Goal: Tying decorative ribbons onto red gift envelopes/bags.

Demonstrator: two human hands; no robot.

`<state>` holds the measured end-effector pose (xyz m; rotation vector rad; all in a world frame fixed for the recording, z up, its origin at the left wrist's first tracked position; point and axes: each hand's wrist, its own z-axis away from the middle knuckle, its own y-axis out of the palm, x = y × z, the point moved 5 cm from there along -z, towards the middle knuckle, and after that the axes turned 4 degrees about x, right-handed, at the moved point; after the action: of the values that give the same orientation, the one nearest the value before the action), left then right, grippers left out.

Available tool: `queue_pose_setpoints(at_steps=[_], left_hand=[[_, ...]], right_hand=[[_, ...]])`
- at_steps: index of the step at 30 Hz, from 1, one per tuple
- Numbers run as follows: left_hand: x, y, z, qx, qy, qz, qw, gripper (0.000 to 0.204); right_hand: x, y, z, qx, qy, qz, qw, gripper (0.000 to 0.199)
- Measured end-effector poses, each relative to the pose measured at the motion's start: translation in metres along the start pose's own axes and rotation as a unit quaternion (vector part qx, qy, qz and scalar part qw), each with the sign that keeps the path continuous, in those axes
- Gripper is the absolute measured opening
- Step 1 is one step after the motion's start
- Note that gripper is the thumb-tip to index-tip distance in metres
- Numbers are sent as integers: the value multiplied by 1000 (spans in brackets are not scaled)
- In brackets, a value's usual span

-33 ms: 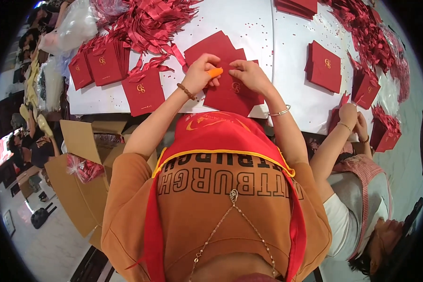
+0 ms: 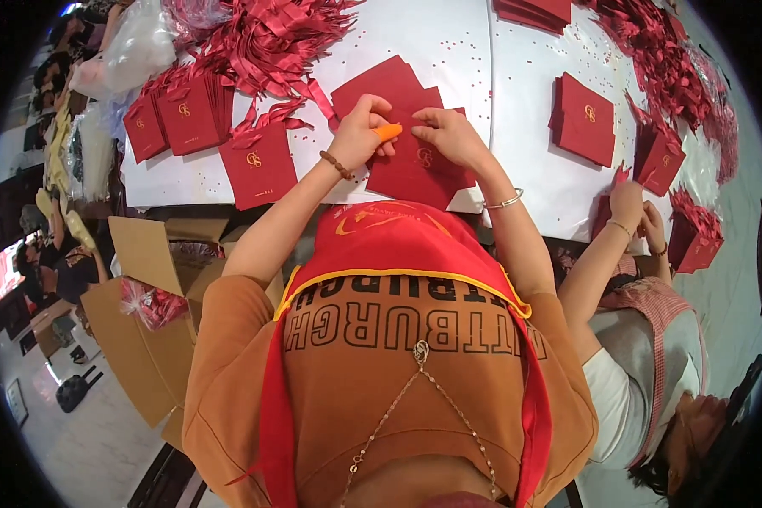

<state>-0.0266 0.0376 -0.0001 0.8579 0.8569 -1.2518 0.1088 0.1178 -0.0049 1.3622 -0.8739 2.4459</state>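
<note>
A red paper gift bag with a gold emblem lies flat before me, over several more red bags. Above its upper part is my left hand, fingers curled and an orange cover on the thumb. My right hand faces it, thumb and bent fingers close together at the same bag. Whatever is between the fingertips of either hand is too small to make out. To the left lies another red bag with a red ribbon handle.
Beyond the stacked red bags at the left lies a heap of red ribbons. Another bag stack is to the right. A co-worker's hands work close by on the right. An open cardboard box stands below the table's left edge.
My hands and the bags before me hold the same position. At the right, the co-worker's hands have shifted very slightly.
</note>
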Motion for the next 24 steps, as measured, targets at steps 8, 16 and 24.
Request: queue_pose_setpoints(at_steps=[8,16,24], left_hand=[[-4,8,7,-57,215,-352,909,10],[-6,18,6,-92,195,-343,914,9],[-9,23,7,-122,217,-358,900,11]], right_hand=[[4,1,3,-15,-34,43,998,36],[9,-1,5,7,-23,39,999,35],[11,-1,12,13,-28,7,999,33]])
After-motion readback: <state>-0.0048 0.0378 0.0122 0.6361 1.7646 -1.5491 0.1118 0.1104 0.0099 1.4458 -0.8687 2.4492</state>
